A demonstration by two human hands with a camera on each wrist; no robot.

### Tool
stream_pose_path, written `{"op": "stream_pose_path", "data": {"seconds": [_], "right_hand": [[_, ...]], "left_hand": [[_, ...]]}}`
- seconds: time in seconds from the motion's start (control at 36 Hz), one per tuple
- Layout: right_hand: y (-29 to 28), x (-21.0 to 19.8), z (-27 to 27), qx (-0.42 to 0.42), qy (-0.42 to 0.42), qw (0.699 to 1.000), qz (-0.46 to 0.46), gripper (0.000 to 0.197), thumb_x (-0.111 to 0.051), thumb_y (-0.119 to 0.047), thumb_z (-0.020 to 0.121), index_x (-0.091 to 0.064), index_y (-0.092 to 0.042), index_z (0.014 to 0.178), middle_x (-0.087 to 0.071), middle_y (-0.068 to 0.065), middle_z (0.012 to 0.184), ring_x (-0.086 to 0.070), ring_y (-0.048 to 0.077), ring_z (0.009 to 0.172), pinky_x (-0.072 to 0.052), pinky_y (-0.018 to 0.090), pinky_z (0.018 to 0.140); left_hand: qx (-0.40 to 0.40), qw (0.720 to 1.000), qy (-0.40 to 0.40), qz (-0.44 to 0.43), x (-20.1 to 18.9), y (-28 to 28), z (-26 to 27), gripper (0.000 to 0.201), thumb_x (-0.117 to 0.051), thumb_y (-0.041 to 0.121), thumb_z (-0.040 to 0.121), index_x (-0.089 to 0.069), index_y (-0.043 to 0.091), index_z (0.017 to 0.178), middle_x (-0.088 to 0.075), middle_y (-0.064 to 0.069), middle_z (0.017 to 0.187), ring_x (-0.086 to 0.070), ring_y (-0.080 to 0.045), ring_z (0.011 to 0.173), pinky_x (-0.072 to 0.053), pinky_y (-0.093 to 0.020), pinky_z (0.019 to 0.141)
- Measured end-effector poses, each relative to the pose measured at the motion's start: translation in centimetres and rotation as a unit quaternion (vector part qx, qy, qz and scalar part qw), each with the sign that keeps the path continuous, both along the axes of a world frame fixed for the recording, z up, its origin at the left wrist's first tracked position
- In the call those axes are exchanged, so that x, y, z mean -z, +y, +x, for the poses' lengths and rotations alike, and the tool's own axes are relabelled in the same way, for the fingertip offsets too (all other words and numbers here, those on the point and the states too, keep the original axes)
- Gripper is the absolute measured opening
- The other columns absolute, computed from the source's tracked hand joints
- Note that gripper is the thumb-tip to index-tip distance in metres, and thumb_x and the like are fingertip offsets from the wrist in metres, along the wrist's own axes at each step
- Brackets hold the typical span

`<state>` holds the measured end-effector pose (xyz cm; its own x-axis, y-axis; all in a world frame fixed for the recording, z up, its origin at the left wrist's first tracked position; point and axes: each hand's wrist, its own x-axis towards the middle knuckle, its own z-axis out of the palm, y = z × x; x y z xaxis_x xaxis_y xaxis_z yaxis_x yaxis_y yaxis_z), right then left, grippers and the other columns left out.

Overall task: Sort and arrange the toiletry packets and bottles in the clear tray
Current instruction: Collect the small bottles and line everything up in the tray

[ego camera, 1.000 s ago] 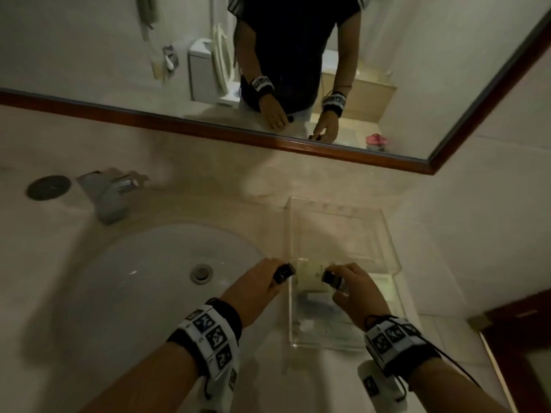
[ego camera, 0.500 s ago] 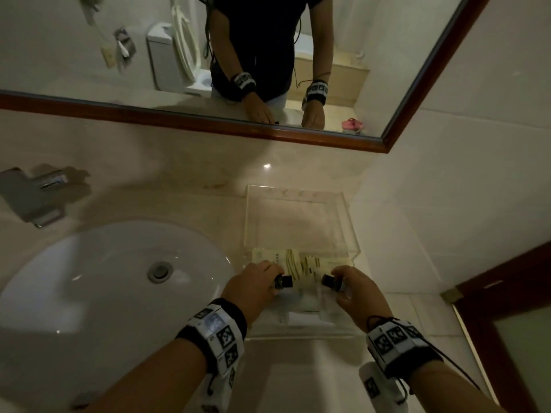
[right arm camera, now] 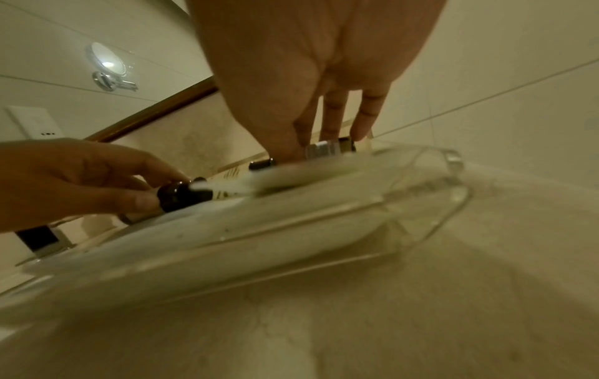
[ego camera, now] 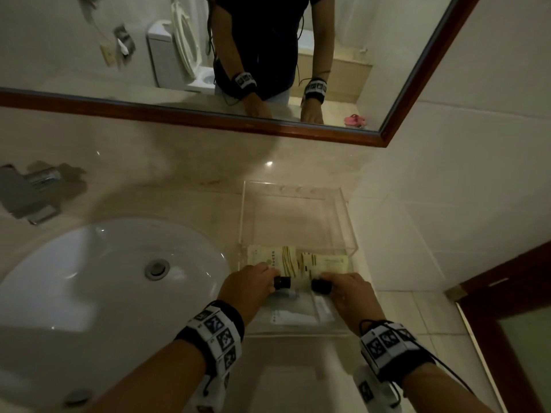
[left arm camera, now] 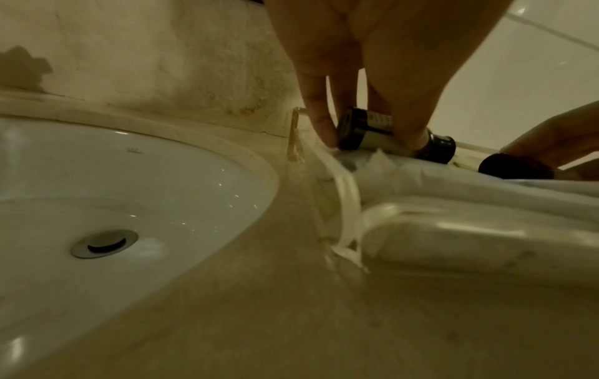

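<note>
**Two bottles laid down in the tray**

Each hand grips one small dark bottle, left bottle (ego camera: 281,282) and right bottle (ego camera: 321,286), lying sideways on the packets (ego camera: 298,260) inside the clear tray (ego camera: 351,231). Their long axes run across the tray, caps facing inward, probably to line them up. The left hand (ego camera: 247,283) and right hand (ego camera: 350,293) are close but apart. A sink (ego camera: 104,278) sits beside the tray.

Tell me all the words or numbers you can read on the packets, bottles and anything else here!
None can be read.
Left cream packet: a column of small dark print, too blurred.
Right cream packet: faint print, too small.
Bottle in the left hand: a label with tiny lines, blurred.
White packet near the tray's front: faint marks, unreadable.
Sink: a small logo, illegible.
Wristbands: black-and-white square patterns, no words.
</note>
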<state>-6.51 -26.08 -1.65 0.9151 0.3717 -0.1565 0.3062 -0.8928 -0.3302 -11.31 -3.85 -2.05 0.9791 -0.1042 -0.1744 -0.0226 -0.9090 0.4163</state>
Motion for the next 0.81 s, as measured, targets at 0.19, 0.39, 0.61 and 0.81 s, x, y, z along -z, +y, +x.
{"op": "stream_pose_path", "data": {"seconds": [0.19, 0.39, 0.61, 0.81], "right_hand": [[0.0, 0.9, -0.6, -0.026, -0.028, 0.999, 0.034, 0.039, -0.06, -0.006, 0.083, -0.063, -0.019, 0.12, -0.057, 0.005, 0.125, -0.057, 0.025, 0.109, -0.045, 0.03, 0.096], [-0.1, 1.3, -0.7, 0.007, -0.051, 0.998, 0.028, 0.036, -0.062, -0.01, 0.081, -0.066, -0.024, 0.115, -0.063, 0.001, 0.11, -0.057, 0.026, 0.099, -0.049, 0.035, 0.085], [0.1, 1.9, -0.7, 0.029, -0.035, 0.998, 0.042, 0.027, -0.062, -0.012, 0.082, -0.066, -0.021, 0.107, -0.063, 0.0, 0.105, -0.053, 0.025, 0.1, -0.041, 0.033, 0.083], [-0.1, 2.4, -0.8, 0.044, -0.113, 0.991, 0.062, 0.029, -0.052, -0.031, 0.08, -0.064, -0.021, 0.104, -0.06, 0.005, 0.109, -0.058, 0.029, 0.092, -0.047, 0.036, 0.079]], "left_hand": [[-0.01, 0.999, -0.032, 0.018, 1.2, 0.1, 0.1, 0.036, -0.037, 0.024, 0.1, -0.046, 0.024, 0.134, -0.049, 0.0, 0.132, -0.047, -0.022, 0.115, -0.043, -0.032, 0.094], [-0.003, 0.996, -0.033, 0.08, 1.8, -0.1, 0.1, 0.038, -0.033, 0.03, 0.101, -0.041, 0.025, 0.138, -0.046, 0.002, 0.135, -0.043, -0.022, 0.121, -0.039, -0.032, 0.094], [0.027, 0.994, -0.043, 0.094, 2.0, 0.0, -0.6, 0.041, -0.038, 0.024, 0.098, -0.038, 0.028, 0.139, -0.044, 0.0, 0.134, -0.041, -0.024, 0.121, -0.035, -0.035, 0.096], [-0.02, 0.992, -0.104, 0.065, 0.7, -0.5, -0.8, 0.044, -0.029, 0.031, 0.092, -0.051, 0.026, 0.13, -0.048, -0.006, 0.131, -0.047, -0.029, 0.115, -0.037, -0.041, 0.097]]}}
